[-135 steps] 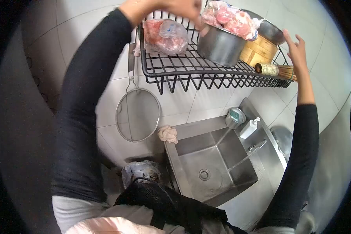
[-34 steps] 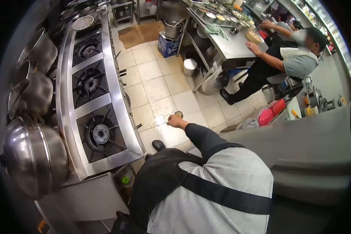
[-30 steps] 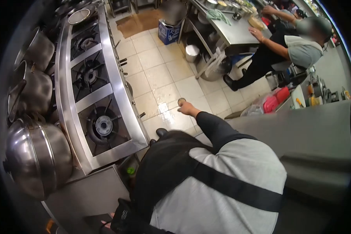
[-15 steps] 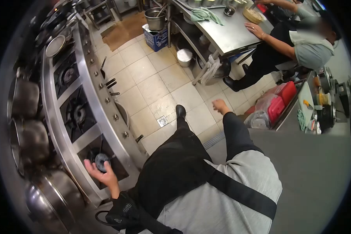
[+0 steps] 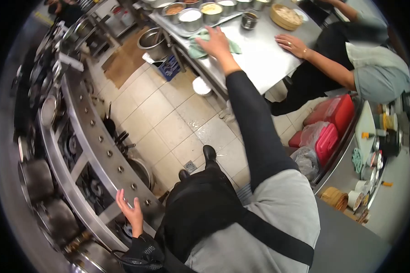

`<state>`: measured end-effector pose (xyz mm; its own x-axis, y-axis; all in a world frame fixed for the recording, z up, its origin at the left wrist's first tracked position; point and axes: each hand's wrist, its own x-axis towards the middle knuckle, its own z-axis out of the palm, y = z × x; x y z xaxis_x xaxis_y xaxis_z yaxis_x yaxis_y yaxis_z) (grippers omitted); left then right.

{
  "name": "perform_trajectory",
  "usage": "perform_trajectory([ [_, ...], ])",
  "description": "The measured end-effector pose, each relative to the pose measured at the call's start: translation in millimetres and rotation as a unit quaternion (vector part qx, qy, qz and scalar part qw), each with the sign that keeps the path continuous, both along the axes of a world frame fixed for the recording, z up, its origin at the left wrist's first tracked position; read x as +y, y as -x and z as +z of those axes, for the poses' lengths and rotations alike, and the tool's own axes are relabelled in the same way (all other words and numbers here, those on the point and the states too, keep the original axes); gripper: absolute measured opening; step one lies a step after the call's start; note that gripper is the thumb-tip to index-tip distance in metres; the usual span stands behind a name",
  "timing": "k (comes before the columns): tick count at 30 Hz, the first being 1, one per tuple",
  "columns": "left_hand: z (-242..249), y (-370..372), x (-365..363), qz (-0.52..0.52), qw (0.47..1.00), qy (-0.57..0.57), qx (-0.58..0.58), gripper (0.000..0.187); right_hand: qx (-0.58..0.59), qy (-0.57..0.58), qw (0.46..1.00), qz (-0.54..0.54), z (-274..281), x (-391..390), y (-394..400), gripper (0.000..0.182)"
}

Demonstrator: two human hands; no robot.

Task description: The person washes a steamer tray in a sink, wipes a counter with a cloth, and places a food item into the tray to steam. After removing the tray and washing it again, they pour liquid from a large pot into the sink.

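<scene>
My right hand [image 5: 215,44] reaches out over the steel table and overlaps a crumpled green cloth [image 5: 234,47] near the table's front edge. Its fingers are stretched out, with the thumb apart. Just beyond the fingertips stands a row of metal containers, among them one with white contents [image 5: 190,19] and one with yellow contents [image 5: 211,12]. On the other side, my left hand [image 5: 131,213] is held near the front of the gas stove [image 5: 105,175], open and holding nothing, with its fingers apart.
A co-worker's hand [image 5: 292,44] lies on the steel table [image 5: 255,68], near a bamboo steamer [image 5: 284,18] and a small metal pot [image 5: 249,21]. Pan handles jut from under the stove. A large pot [image 5: 154,43] stands by the table. Red containers [image 5: 328,111] are at right.
My right hand has moved forward from over the floor to the green cloth on the table. The view has shifted toward the table. My left hand stays open by the stove.
</scene>
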<state>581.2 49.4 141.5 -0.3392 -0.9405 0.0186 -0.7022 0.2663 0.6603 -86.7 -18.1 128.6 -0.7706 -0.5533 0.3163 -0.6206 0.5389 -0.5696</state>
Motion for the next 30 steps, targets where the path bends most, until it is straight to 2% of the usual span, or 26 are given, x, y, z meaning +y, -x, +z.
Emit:
perform_trajectory([
  [1, -4, 13, -7, -0.021, 1.0, 0.001, -0.014, 0.062, -0.092, -0.047, 0.995, -0.012, -7, -12, 10, 0.078],
  [2, -7, 21, -14, -0.043, 0.999, 0.001, -0.031, 0.062, -0.075, -0.136, 0.988, -0.01, -34, -23, 8, 0.073],
  [3, -10, 27, -23, -0.06, 0.998, -0.006, -0.032, 0.062, 0.041, -0.146, 0.988, 0.009, -48, -14, -5, 0.063],
  [6, -32, 28, -40, -0.067, 0.996, -0.054, -0.021, 0.061, 0.097, -0.021, 0.986, 0.132, -82, 58, -23, 0.056],
  [8, -53, 10, -55, -0.034, 0.995, -0.094, -0.014, 0.06, 0.066, -0.055, 0.992, 0.093, -60, 137, -17, 0.054],
  [9, -70, -1, -62, -0.02, 0.992, -0.121, -0.009, 0.058, 0.012, -0.076, 0.996, 0.034, -44, 165, 8, 0.057],
  [10, -88, -7, -73, -0.059, 0.992, -0.112, -0.02, 0.057, 0.011, -0.05, 0.997, -0.064, -45, 186, 36, 0.053],
  [11, -106, -15, -84, -0.095, 0.989, -0.106, -0.034, 0.055, 0.08, -0.125, 0.981, -0.125, -48, 201, 64, 0.061],
  [12, -128, -16, -94, -0.114, 0.986, -0.116, 0.022, 0.052, 0.078, -0.212, 0.968, -0.105, -53, 209, 95, 0.069],
  [13, -119, 2, -105, -0.135, 0.984, -0.117, -0.016, 0.05, -0.035, -0.283, 0.958, -0.035, -25, 201, 113, 0.076],
  [14, -132, 10, -126, -0.19, 0.979, -0.068, -0.032, 0.051, -0.12, -0.274, 0.954, -0.02, -30, 197, 137, 0.08],
  [16, -144, 37, -165, -0.184, 0.98, -0.077, -0.01, 0.049, 0.093, -0.216, 0.971, -0.039, 20, 163, 89, 0.076],
  [17, -145, 56, -184, -0.171, 0.982, -0.084, 0.011, 0.044, 0.093, -0.093, 0.991, 0.015, 33, 146, 63, 0.058],
  [18, -157, 68, -206, -0.178, 0.978, -0.107, -0.002, 0.038, 0.023, -0.01, 1.0, -0.016, 83, 99, -38, 0.036],
  [19, -167, 81, -228, -0.182, 0.972, -0.151, -0.001, 0.034, -0.053, 0.082, 0.995, 0.004, 65, 89, -74, 0.024],
  [21, -186, 106, -259, -0.181, 0.963, -0.198, 0.006, 0.031, -0.189, 0.115, 0.975, 0.008, -16, 90, -137, 0.018],
  [22, -197, 122, -266, -0.182, 0.966, -0.179, 0.042, 0.03, -0.192, 0.087, 0.976, 0.061, -71, 64, -164, 0.012],
  [23, -207, 137, -273, -0.188, 0.966, -0.16, 0.08, 0.03, -0.205, -0.055, 0.975, 0.07, -93, 30, -181, 0.015],
  [24, -208, 149, -277, -0.191, 0.963, -0.17, 0.084, 0.03, -0.249, -0.102, 0.961, 0.063, -145, 19, -174, 0.025],
  [26, -205, 165, -277, -0.175, 0.965, -0.185, 0.068, 0.036, -0.22, -0.091, 0.971, -0.031, -258, 1, -128, 0.042],
  [28, -217, 156, -270, -0.185, 0.957, -0.215, 0.063, 0.041, -0.053, -0.076, 0.991, -0.097, -315, -27, -70, 0.056],
  [29, -216, 151, -263, -0.181, 0.953, -0.236, 0.053, 0.04, 0.042, -0.147, 0.968, -0.197, -353, -42, -33, 0.058],
  [30, -219, 140, -254, -0.179, 0.952, -0.244, 0.046, 0.039, 0.133, -0.214, 0.922, -0.294, -379, -49, -7, 0.06],
])
